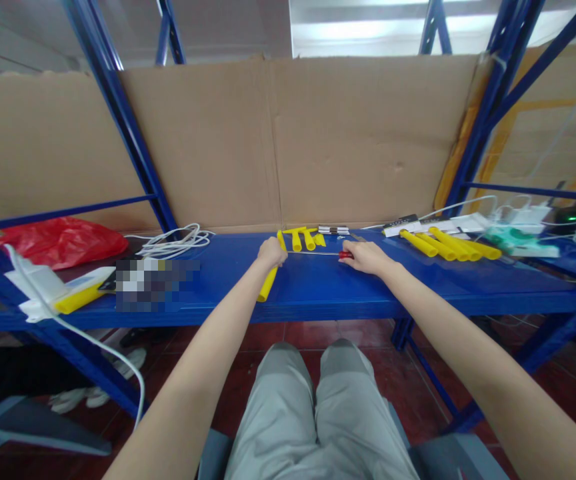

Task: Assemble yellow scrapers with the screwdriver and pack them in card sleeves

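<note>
My left hand (272, 253) is closed around a yellow tube-shaped piece (267, 287), whose lower end sticks out toward the shelf's front edge. My right hand (365, 257) grips a screwdriver (318, 253) by its red handle. The metal shaft lies roughly level and points left, its tip close to the yellow piece at my left hand. Whether the tip touches it I cannot tell. Just behind the shaft lie several smaller yellow pieces (297, 241) and a small white-and-dark item (333, 230).
The blue shelf (308, 283) has a cardboard panel (268, 147) behind it. To the right lie several yellow tubes (421, 244) near white adapters and cables. At left are a coiled white cable (175, 243), a red plastic bag (68, 241) and another yellow piece (79, 298).
</note>
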The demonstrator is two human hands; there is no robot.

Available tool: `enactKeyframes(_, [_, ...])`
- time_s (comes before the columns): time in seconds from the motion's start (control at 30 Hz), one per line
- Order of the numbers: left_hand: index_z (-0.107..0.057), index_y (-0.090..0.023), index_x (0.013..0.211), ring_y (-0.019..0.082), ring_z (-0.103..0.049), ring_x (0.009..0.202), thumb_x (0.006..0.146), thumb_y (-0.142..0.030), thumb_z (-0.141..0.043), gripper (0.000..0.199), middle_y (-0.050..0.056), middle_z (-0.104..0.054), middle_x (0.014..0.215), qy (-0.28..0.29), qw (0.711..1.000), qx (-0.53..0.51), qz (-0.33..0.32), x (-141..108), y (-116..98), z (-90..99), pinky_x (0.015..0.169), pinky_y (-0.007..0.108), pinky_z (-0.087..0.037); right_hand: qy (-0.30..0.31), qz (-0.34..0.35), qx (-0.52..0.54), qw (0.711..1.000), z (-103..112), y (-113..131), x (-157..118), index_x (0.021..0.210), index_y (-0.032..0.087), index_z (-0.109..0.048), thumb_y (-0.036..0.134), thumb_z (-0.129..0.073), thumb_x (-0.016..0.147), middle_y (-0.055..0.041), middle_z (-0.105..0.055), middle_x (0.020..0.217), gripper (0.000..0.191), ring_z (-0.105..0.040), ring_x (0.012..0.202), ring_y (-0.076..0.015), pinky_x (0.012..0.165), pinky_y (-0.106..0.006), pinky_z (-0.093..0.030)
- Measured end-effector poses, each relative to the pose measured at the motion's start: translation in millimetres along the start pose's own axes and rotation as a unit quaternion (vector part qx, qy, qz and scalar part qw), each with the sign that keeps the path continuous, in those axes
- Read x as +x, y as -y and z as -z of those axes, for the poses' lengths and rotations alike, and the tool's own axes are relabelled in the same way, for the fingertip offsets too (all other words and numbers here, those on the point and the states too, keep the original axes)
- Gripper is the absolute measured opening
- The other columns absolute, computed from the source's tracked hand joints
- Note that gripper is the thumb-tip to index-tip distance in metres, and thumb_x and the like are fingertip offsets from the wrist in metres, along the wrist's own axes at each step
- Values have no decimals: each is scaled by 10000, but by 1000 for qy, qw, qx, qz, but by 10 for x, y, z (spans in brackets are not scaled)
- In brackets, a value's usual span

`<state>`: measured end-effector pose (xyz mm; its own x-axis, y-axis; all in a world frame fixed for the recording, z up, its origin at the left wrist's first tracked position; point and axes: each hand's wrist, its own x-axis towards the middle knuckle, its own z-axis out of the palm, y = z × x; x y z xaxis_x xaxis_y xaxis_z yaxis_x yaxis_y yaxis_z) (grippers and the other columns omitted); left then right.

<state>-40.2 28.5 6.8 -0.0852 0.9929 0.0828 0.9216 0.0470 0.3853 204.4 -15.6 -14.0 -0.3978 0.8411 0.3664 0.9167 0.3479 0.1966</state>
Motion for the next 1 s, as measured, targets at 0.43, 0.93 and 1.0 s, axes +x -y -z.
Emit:
enactKeyframes(0.43, [-687,-70,845,221,-697,774,691,-87,-611,173,163,-720,833,-4,1000,-9,-7,67,29,-43,671,238,-507,8,-8,-15,1000,51,75,-22,1046,167,-556,415,-434,905,-126,-684,978,310,-645,866,-251,691,-304,-419])
enactKeyframes(0.93, [-664,-68,994,249,-682,888,626,-53,-644,369,188,-709,910,-12,999,32,-16,64,30,-44,706,239,-500,-30,41,-36,998,38,16,-29,964,160,-607,342,-374,938,-120,-674,995,297,-615,911,-226,730,-298,-384])
enactKeyframes(1.0, [-669,-69,976,244,-682,886,638,-59,-641,338,187,-709,914,-5,1000,20,-7,61,31,-40,703,237,-500,-31,32,-35,998,37,26,-26,966,158,-608,350,-367,939,-122,-677,1005,309,-618,914,-230,742,-305,-388])
